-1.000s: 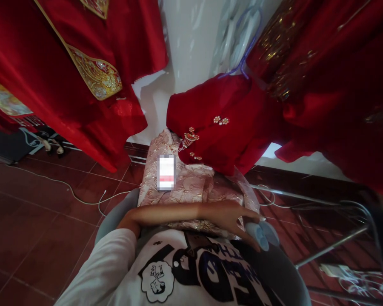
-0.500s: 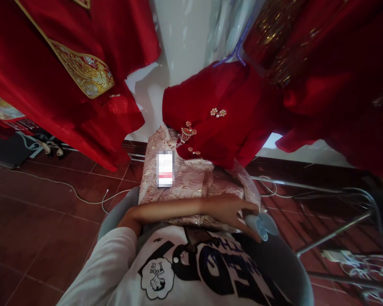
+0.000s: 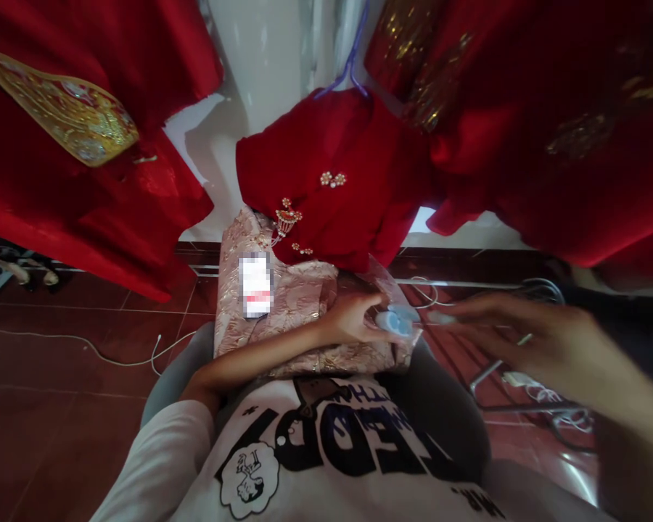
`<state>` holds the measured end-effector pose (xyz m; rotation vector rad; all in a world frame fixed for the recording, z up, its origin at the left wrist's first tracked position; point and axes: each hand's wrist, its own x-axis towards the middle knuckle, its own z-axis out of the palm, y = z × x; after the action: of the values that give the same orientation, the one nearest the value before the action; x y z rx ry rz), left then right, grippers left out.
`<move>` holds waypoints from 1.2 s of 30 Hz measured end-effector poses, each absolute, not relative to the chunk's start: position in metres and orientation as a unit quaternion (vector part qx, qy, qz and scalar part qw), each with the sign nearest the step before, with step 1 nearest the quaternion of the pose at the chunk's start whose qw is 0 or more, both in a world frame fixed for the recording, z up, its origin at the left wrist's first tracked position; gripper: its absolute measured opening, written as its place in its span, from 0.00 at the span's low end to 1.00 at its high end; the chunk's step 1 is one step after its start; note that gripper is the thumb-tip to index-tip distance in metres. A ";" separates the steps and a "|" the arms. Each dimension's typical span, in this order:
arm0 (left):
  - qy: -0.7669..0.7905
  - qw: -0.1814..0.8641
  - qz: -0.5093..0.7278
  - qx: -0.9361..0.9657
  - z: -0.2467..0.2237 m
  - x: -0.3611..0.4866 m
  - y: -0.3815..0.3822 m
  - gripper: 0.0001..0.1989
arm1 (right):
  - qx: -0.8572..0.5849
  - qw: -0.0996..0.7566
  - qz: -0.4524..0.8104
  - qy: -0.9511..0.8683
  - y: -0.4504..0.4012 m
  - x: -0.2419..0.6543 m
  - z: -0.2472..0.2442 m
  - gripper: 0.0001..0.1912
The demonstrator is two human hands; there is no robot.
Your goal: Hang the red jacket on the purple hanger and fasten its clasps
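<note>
My left hand [image 3: 348, 317] is wrapped round a small light-blue container [image 3: 395, 321] with its flip lid raised, above the right part of my lap. Beneath that forearm, pink-and-gold brocade fabric [image 3: 299, 293] lies across my lap. On the fabric's left part rests a phone [image 3: 257, 285], its screen blurred out. To the right of the container is my right hand [image 3: 522, 337], smeared by motion, its fingers pointing at the container without touching it. Something pale shows at its fingertips, too blurred to make out. A red garment [image 3: 353, 210] with beaded flowers touches the fabric's far edge.
More red garments hang at the left [image 3: 157, 167] and right [image 3: 522, 167], with gold decoration. A purple hanger [image 3: 349, 72] holds the middle one. Metal rack bars [image 3: 522, 407] and tangled white cables [image 3: 544, 391] are low at the right. A thin cable [image 3: 87, 348] crosses the tiled floor.
My right hand has come into view from the right. My left hand, with the container, has moved up and left in the picture. The whole view has shifted, with garments and phone further left.
</note>
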<state>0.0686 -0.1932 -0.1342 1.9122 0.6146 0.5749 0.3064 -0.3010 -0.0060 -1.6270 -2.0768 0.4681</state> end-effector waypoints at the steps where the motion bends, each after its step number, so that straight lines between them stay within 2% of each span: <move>1: 0.260 0.503 0.238 0.790 -0.135 0.069 -0.193 0.26 | -0.581 0.229 0.194 -0.757 -0.292 0.303 -0.015 0.20; 6: 0.259 0.527 0.269 0.763 -0.141 0.070 -0.192 0.27 | -0.562 0.195 0.292 -0.749 -0.270 0.294 -0.038 0.14; 16: 0.270 0.558 0.262 0.740 -0.144 0.071 -0.192 0.27 | -0.546 0.169 0.225 -0.789 -0.263 0.287 -0.043 0.15; 20: 0.267 0.550 0.274 0.743 -0.142 0.070 -0.191 0.27 | -0.539 0.202 0.205 -0.792 -0.266 0.287 -0.042 0.14; 24: 0.283 0.545 0.260 0.745 -0.138 0.069 -0.192 0.26 | -0.588 0.306 0.155 -0.733 -0.269 0.287 -0.037 0.13; 26: 0.286 0.539 0.257 0.749 -0.136 0.069 -0.192 0.25 | -0.608 0.336 0.191 -0.693 -0.267 0.289 -0.038 0.16; 27: 0.286 0.532 0.259 0.754 -0.135 0.070 -0.192 0.25 | -0.607 0.331 0.240 -0.682 -0.265 0.290 -0.041 0.21; 29: 0.283 0.520 0.263 0.762 -0.134 0.070 -0.191 0.25 | -0.575 0.290 0.358 -0.676 -0.262 0.292 -0.049 0.34; 31: 0.281 0.516 0.263 0.765 -0.135 0.071 -0.191 0.25 | -0.543 0.262 0.420 -0.678 -0.261 0.294 -0.057 0.38; 36: 0.310 0.525 0.260 0.749 -0.139 0.069 -0.192 0.25 | -0.533 0.258 0.339 -0.731 -0.263 0.296 -0.060 0.27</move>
<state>0.0690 -0.1915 -0.1385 1.7916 0.7421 0.6210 0.2958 -0.2632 -0.0604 -1.4464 -1.9822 0.9203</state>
